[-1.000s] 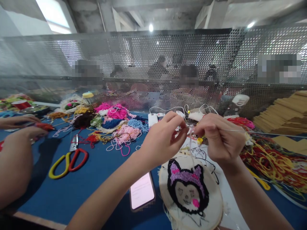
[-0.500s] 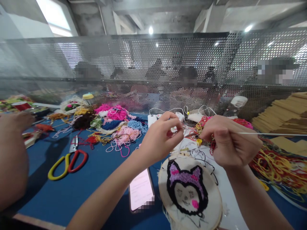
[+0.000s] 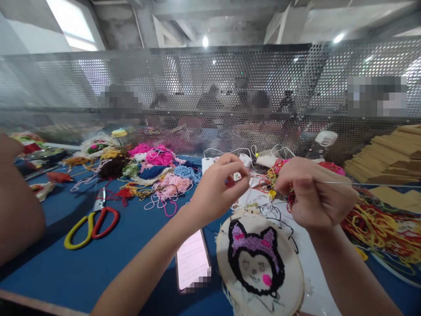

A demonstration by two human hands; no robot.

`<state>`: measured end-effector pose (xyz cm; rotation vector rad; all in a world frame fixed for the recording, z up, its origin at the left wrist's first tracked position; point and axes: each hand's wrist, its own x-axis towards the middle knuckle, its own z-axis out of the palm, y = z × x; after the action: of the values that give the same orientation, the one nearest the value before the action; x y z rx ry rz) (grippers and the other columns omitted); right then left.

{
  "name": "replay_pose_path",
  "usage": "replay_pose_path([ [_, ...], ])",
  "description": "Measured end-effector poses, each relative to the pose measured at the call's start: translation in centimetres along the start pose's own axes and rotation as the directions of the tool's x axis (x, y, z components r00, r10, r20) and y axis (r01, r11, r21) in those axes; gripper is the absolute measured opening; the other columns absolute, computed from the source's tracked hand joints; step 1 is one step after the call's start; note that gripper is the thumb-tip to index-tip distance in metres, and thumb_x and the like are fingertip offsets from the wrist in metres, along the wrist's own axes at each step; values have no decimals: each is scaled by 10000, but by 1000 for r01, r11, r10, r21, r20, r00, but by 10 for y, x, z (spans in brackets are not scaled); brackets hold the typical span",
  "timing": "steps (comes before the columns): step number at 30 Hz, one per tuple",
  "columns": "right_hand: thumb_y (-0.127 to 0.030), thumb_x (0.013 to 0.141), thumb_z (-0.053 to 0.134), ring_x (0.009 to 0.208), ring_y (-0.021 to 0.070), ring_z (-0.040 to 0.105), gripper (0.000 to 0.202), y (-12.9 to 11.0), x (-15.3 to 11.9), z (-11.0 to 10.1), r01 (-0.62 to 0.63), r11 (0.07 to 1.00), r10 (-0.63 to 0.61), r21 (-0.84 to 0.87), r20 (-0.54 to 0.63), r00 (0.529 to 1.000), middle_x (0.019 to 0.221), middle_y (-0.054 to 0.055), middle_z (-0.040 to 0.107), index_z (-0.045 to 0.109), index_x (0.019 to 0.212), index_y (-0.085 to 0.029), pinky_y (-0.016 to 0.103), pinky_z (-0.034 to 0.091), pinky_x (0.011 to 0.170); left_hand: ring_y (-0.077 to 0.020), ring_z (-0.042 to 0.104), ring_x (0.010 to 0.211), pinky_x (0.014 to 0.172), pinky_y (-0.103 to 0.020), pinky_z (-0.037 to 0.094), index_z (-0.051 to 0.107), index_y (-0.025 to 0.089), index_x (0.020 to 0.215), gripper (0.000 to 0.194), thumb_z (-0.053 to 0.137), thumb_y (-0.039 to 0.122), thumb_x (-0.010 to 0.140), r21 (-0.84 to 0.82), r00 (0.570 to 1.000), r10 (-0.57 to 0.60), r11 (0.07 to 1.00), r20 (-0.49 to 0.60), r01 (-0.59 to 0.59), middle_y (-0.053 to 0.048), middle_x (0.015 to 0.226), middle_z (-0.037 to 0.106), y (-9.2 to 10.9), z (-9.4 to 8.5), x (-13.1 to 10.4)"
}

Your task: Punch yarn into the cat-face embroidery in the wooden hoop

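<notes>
My left hand (image 3: 219, 188) pinches the end of a thin red thread between thumb and fingertips, above the blue table. Facing it, my right hand (image 3: 312, 193) is closed around a long thin metal needle tool (image 3: 368, 184) whose shaft sticks out to the right. The two hands' fingertips almost meet. Below them lies a round embroidery hoop (image 3: 263, 265) with a black and purple cat-like face stitched on pale cloth. A phone (image 3: 192, 265) with a lit screen lies left of the hoop.
Scissors (image 3: 90, 221) with yellow and red handles lie on the blue table (image 3: 131, 245). Piles of coloured yarn (image 3: 158, 169) fill the back left; red and yellow yarn (image 3: 384, 228) spreads on the right. Another person's arm (image 3: 16, 210) is at far left. A perforated metal screen (image 3: 210, 92) stands behind.
My hands have drawn slightly apart and the right hand has shifted right and down a little. The other person's hands at far left have pulled back from the table.
</notes>
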<state>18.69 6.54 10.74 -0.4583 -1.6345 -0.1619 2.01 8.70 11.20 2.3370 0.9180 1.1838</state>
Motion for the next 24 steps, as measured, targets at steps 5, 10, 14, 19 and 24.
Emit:
replay_pose_path([
  [5, -192, 896, 413, 492, 134, 480, 315, 1, -1, -1, -20, 1000, 21, -15, 17, 1000, 530, -3, 508, 566, 621, -203, 314, 375, 508, -63, 508, 667, 497, -154, 419, 621, 159, 767, 108, 544, 204, 828, -3, 1000, -6, 1000, -18, 6, -52, 979, 564, 0, -4, 1],
  [10, -208, 895, 427, 481, 137, 478, 314, 2, -2, 2, 2, 1000, -2, -2, -14, 1000, 533, 1, 523, 569, 615, -208, 321, 379, 499, -46, 492, 627, 482, -147, 412, 633, 154, 770, 107, 552, 198, 824, -28, 999, -33, 999, -21, 33, -51, 983, 566, 1, -8, 1],
  [14, -299, 913, 442, 477, 154, 514, 330, 7, -2, 4, -41, 996, 48, 85, -84, 995, 520, 4, 545, 620, 644, -228, 336, 422, 505, -45, 492, 610, 474, -147, 410, 632, 151, 751, 125, 558, 221, 825, -111, 999, -52, 992, -1, 52, -51, 960, 576, 2, -9, 2],
  [19, -362, 946, 383, 650, 184, 661, 339, 16, 6, -1, -285, 894, 325, 344, -63, 943, 725, 26, 689, 699, 866, -268, 350, 536, 594, -38, 508, 546, 414, -162, 386, 614, 157, 761, 126, 566, 255, 824, -284, 988, -151, 946, 41, 156, -51, 943, 613, 2, -12, 5],
  [24, -309, 892, 534, 851, 188, 691, 183, 26, 8, -3, -473, 768, 465, 432, 132, 875, 915, 17, 731, 692, 970, -260, 379, 577, 778, -25, 491, 457, 348, -164, 338, 603, 167, 780, 109, 561, 262, 814, -328, 967, -242, 910, 77, 254, -29, 844, 641, 1, -15, 7],
])
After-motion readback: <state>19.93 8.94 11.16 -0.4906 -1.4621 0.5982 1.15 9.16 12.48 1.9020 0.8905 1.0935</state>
